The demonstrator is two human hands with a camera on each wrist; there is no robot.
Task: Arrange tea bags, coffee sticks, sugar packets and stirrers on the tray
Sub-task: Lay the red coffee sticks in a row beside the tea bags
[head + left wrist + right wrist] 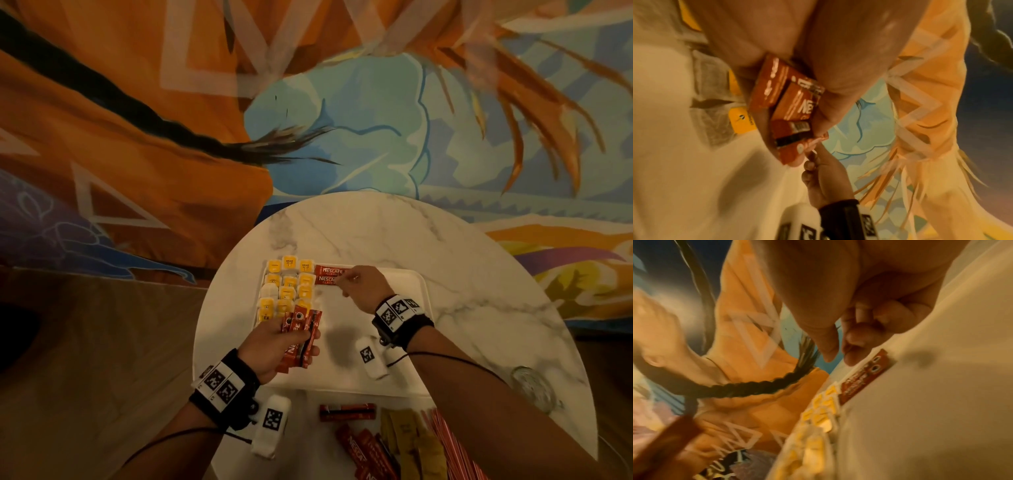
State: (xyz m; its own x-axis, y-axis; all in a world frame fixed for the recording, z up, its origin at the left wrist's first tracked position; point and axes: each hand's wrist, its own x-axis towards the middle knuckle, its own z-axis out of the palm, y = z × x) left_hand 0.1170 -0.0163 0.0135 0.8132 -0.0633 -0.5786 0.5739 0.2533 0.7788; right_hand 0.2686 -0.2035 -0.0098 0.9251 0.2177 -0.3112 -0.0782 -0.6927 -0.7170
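A painted orange-and-blue mural wall [342, 120] backs a round white marble surface [479, 274] at lower centre. On it sits a white rectangular tray [411, 284] with yellow-tagged tea bags [287, 291] at its left. The left hand [274, 346] grasps a bunch of red coffee sticks [301, 332]; the right hand [363, 286], fingers curled, touches two red coffee sticks [327, 275] lying at the tray's top.

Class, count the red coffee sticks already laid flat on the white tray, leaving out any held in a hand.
2. Upper stick lies along the tray's far edge beside the yellow tea bags; lower stick directly below it. The right hand covers their ends, perhaps hiding more.
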